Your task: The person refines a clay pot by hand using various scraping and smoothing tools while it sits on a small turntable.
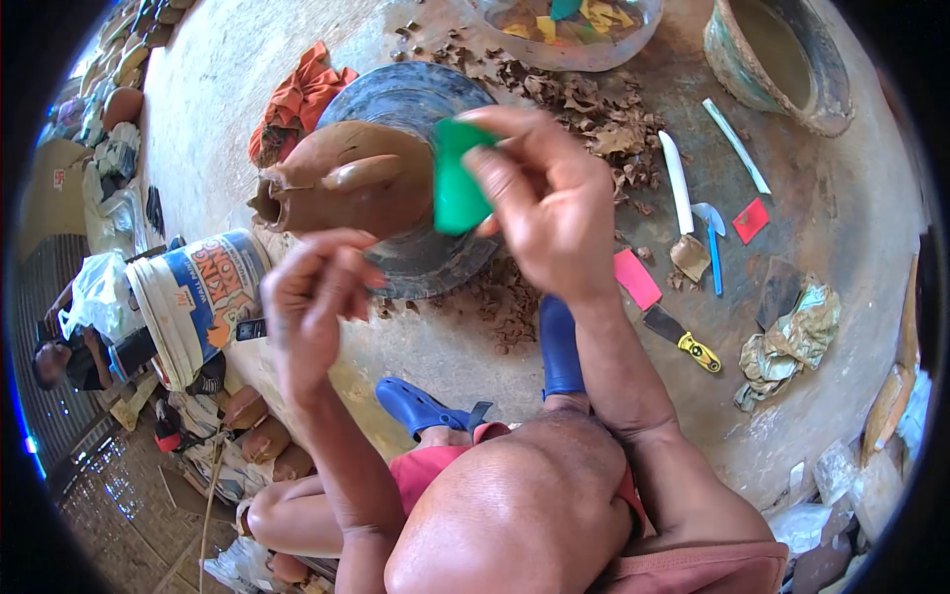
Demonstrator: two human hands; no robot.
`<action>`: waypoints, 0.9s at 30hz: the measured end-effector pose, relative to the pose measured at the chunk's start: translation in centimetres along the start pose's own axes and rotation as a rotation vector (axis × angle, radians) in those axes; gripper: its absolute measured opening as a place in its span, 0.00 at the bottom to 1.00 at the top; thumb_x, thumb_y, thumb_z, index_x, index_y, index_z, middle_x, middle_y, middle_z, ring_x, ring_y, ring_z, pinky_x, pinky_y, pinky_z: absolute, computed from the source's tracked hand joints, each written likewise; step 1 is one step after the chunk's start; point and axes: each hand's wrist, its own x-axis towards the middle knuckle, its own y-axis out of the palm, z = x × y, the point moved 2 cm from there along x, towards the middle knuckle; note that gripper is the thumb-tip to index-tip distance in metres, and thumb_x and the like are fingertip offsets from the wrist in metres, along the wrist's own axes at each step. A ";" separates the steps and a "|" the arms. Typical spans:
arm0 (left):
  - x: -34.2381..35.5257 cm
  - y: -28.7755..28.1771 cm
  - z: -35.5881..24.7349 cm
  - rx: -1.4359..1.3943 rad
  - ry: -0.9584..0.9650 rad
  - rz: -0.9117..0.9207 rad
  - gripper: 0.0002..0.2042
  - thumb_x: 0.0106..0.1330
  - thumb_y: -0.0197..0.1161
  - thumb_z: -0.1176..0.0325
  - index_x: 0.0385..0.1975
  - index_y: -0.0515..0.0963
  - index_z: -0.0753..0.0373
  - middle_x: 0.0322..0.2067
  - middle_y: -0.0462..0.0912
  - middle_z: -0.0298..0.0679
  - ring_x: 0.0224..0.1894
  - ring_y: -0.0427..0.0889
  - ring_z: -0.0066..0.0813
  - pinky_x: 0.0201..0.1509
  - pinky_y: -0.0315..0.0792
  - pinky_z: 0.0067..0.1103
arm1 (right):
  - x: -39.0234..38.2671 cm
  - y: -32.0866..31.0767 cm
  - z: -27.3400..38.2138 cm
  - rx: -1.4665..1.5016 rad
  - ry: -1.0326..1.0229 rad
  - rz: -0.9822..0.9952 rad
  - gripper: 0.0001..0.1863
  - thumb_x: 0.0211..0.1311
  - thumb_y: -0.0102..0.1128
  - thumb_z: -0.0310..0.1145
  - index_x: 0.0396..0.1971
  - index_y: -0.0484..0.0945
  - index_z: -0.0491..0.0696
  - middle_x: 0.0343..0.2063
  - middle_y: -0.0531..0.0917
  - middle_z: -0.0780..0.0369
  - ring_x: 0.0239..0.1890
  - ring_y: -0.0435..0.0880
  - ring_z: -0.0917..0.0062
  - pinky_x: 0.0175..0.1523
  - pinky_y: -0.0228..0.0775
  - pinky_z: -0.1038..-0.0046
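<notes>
My right hand [559,203] pinches a green flexible scraper [461,178] between thumb and fingers, just beside a brown clay vessel [361,188]. The vessel lies on its side on a dark round turntable [416,89]. It has a rounded body, a ridge along its upper side and an open, uneven mouth at the left end. In front of the vessel, my left hand [322,302] is raised with its fingers curled together. What those fingers hold, if anything, is too small to make out.
Clay scraps [594,104] litter the floor around the turntable. An orange cloth [302,94] lies behind it, near a clear basin [569,45] and a water-filled tub [782,64]. On the right are a yellow-handled putty knife [683,339] and pink scraper [636,279]; a paint bucket [198,307] stands left.
</notes>
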 end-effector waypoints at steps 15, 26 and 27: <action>-2.1 9.7 10.8 0.069 -0.216 0.180 0.10 0.68 0.73 0.69 0.43 0.87 0.67 0.31 0.90 0.40 0.33 0.85 0.21 0.41 0.81 0.24 | -0.3 5.8 -1.3 0.116 0.254 0.016 0.10 0.74 0.60 0.23 0.51 0.76 0.37 0.31 0.88 0.59 0.26 0.89 0.80 0.30 0.83 0.77; -0.9 14.1 9.4 -0.150 0.191 0.080 0.18 0.63 0.78 0.66 0.50 0.85 0.68 0.44 0.85 0.47 0.44 0.87 0.40 0.52 0.82 0.30 | 4.0 4.8 1.9 -0.029 -0.115 -0.187 0.09 0.75 0.62 0.25 0.51 0.82 0.41 0.29 0.88 0.63 0.26 0.86 0.85 0.28 0.78 0.82; -0.8 14.5 9.4 -0.157 0.197 0.063 0.18 0.63 0.78 0.66 0.50 0.85 0.68 0.44 0.85 0.47 0.44 0.87 0.40 0.52 0.82 0.30 | 3.9 4.6 1.9 -0.093 -0.101 -0.138 0.10 0.75 0.63 0.25 0.51 0.83 0.42 0.28 0.87 0.64 0.26 0.85 0.85 0.28 0.76 0.82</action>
